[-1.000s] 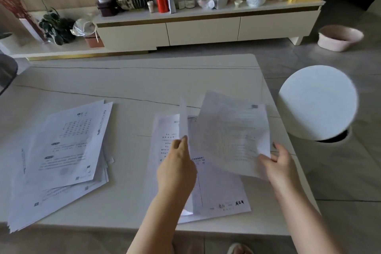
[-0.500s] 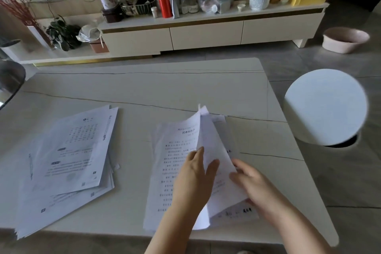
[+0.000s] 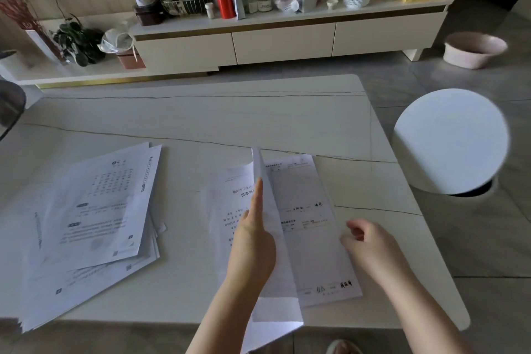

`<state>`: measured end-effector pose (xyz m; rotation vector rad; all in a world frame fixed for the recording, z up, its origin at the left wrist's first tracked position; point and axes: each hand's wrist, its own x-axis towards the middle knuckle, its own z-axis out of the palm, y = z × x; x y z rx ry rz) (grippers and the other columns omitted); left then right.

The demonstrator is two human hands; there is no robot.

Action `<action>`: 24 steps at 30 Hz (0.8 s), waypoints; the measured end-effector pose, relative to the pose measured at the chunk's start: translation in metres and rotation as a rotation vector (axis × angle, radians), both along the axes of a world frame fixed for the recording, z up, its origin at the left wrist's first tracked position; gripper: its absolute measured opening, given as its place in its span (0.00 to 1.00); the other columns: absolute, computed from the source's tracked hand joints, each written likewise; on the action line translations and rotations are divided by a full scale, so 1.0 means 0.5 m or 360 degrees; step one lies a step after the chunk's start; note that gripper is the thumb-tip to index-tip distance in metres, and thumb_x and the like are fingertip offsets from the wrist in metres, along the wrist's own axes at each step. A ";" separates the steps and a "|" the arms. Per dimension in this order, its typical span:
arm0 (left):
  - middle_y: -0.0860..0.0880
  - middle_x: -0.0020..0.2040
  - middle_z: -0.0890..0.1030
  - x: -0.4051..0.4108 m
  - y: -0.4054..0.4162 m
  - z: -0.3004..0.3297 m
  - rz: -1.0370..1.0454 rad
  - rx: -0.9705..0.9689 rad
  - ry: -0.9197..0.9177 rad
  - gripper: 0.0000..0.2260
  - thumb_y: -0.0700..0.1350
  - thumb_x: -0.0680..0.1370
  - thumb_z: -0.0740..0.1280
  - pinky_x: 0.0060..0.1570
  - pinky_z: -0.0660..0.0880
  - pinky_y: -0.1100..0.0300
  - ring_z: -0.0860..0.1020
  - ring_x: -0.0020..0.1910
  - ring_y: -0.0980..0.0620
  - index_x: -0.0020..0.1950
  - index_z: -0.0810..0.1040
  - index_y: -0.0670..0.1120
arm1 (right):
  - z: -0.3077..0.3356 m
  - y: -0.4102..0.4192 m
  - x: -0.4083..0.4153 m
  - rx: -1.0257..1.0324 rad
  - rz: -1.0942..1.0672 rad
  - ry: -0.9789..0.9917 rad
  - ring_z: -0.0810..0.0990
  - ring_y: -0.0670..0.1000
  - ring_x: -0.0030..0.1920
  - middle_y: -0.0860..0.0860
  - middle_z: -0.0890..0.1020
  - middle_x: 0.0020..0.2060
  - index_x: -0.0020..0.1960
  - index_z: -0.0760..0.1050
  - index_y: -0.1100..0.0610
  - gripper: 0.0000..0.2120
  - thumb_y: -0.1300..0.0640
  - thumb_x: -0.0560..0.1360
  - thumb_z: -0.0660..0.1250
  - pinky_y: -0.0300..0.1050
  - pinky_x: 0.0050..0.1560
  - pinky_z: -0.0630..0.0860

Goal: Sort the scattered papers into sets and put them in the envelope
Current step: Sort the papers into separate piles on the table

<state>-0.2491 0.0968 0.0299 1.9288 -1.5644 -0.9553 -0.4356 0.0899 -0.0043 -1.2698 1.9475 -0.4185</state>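
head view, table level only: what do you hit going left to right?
Loose paper pile → left hand, holding a lifted sheet on edge → flat sheet with signatures → right hand, fingers curled at that sheet's right edge → round white stool beside the table.

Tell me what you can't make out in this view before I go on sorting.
- Envelope: none shows in the head view.
- Small print on the left pile and the middle set: too small and blurred to read.
- Left part of the middle set: covered by the left hand and the raised sheet it holds.
- Lower-left corner of the left pile: cut off by the frame edge.
- Right hand fingertips: curled under, hidden.
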 end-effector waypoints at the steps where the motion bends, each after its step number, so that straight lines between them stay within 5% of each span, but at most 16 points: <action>1: 0.49 0.51 0.68 0.001 0.001 -0.008 -0.0050 0.0003 -0.0013 0.39 0.27 0.74 0.52 0.31 0.67 0.75 0.68 0.38 0.58 0.76 0.52 0.62 | -0.005 0.003 -0.001 0.0052 0.0052 0.0111 0.76 0.54 0.60 0.54 0.78 0.58 0.66 0.72 0.57 0.21 0.54 0.74 0.66 0.45 0.56 0.71; 5: 0.47 0.60 0.71 -0.015 0.009 -0.044 -0.0073 0.0204 0.0010 0.27 0.31 0.75 0.54 0.44 0.73 0.70 0.77 0.53 0.47 0.68 0.73 0.53 | -0.015 0.002 0.019 0.0111 0.0074 0.0149 0.76 0.56 0.58 0.56 0.78 0.57 0.64 0.71 0.60 0.21 0.52 0.74 0.66 0.45 0.54 0.72; 11: 0.47 0.65 0.72 -0.027 0.012 -0.054 -0.0044 0.0255 0.0042 0.19 0.36 0.78 0.57 0.59 0.73 0.58 0.76 0.58 0.47 0.67 0.74 0.47 | -0.025 -0.016 0.022 0.0144 -0.0209 -0.0312 0.79 0.56 0.55 0.56 0.82 0.54 0.58 0.77 0.60 0.18 0.51 0.72 0.68 0.44 0.50 0.71; 14: 0.50 0.64 0.75 -0.020 0.007 -0.046 0.0000 0.0283 0.0116 0.19 0.35 0.78 0.56 0.48 0.73 0.67 0.77 0.57 0.48 0.65 0.76 0.47 | -0.019 -0.017 0.024 0.0138 -0.0222 -0.0557 0.82 0.55 0.46 0.55 0.85 0.43 0.45 0.81 0.59 0.09 0.53 0.73 0.68 0.44 0.46 0.73; 17: 0.54 0.51 0.78 -0.015 0.002 -0.042 0.0121 0.0317 0.0289 0.17 0.36 0.78 0.56 0.36 0.69 0.69 0.75 0.43 0.57 0.59 0.80 0.50 | -0.003 -0.013 0.030 0.0060 -0.0156 -0.0678 0.76 0.50 0.36 0.57 0.81 0.34 0.37 0.76 0.61 0.11 0.54 0.71 0.70 0.43 0.39 0.65; 20: 0.49 0.38 0.75 -0.016 -0.003 -0.047 0.0255 0.0348 0.0564 0.07 0.41 0.78 0.61 0.37 0.66 0.61 0.70 0.35 0.51 0.43 0.76 0.50 | 0.002 -0.007 0.044 0.0000 -0.0073 -0.0829 0.73 0.49 0.38 0.66 0.80 0.41 0.40 0.75 0.65 0.22 0.43 0.69 0.67 0.44 0.42 0.65; 24: 0.47 0.32 0.70 -0.022 -0.004 -0.032 0.0321 0.0249 0.0691 0.18 0.57 0.77 0.64 0.35 0.65 0.60 0.69 0.32 0.52 0.35 0.72 0.45 | 0.009 0.001 0.084 0.0095 0.0021 -0.1175 0.79 0.55 0.40 0.58 0.83 0.39 0.41 0.79 0.62 0.07 0.58 0.74 0.68 0.47 0.42 0.74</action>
